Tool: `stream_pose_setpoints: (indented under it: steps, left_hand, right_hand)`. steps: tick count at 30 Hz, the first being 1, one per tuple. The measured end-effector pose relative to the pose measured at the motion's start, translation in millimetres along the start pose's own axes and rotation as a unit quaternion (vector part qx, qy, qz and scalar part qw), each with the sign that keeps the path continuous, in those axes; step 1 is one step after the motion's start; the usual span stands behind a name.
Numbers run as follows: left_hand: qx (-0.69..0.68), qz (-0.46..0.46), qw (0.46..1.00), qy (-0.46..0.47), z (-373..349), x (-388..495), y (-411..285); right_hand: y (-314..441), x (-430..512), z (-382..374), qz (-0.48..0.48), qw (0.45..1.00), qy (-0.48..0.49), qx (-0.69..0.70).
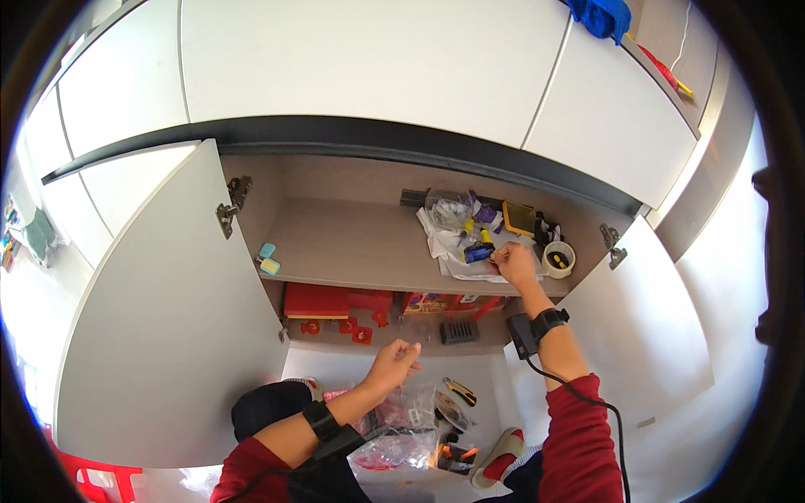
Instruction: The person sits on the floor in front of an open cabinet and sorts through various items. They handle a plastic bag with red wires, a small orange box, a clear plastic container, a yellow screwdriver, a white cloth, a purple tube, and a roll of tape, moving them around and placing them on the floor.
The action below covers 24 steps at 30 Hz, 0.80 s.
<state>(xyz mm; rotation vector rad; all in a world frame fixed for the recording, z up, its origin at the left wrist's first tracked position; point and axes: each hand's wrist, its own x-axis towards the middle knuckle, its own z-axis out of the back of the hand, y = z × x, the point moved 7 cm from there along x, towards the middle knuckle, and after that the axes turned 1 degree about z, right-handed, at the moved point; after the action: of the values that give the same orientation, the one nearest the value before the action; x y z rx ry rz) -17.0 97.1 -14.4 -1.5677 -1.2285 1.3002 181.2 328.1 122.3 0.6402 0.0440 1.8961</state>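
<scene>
My right hand [516,263] reaches onto the upper shelf of an open cabinet, its fingertips pinched beside a dark blue cylindrical item [478,253]; whether they hold something small is hard to tell. Around it on white plastic sheeting [440,246] lie a clear round container [449,209], a purple item [485,214] and small yellow-capped pieces. A roll of cream tape [558,259] with small yellow and black things in its core stands right of the hand. My left hand [393,364] hovers before the lower shelf, fingers curled, with nothing visible in it.
Cabinet doors stand open at left [163,327] and right [635,314]. Red boxes [316,300] and a grey slotted block [459,332] fill part of the lower shelf. On the floor lie plastic bags [402,440], a yellow-black utility knife [460,391] and orange-handled tools [458,458].
</scene>
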Motion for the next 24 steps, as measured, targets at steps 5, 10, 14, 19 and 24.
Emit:
stream_pose_setpoints:
  steps: [5, 10, 14, 19, 24]
  left_hand:
    - [-0.055, 0.0, 0.998, -0.02, 3, -1, -8]
    - [-0.027, 0.016, 0.999, -0.008, -1, -2, -9]
    - [-0.026, 0.027, 0.999, -0.012, -4, 0, 0]
    - [-0.009, 0.049, 0.999, 0.005, -6, -1, 18]
    - [0.02, 0.09, 0.995, 0.024, -17, -1, 29]
  right_hand:
    - [-1, -48, 31, 0.027, 0.986, -0.021, 0.163]
    - [-38, -144, 27, -0.06, 0.973, 0.117, 0.192]
    - [-90, -228, -23, -0.131, 0.96, 0.216, 0.12]
    - [-191, -364, -111, -0.312, 0.893, 0.323, 0.041]
    - [-275, -464, -185, -0.464, 0.832, 0.302, 0.035]
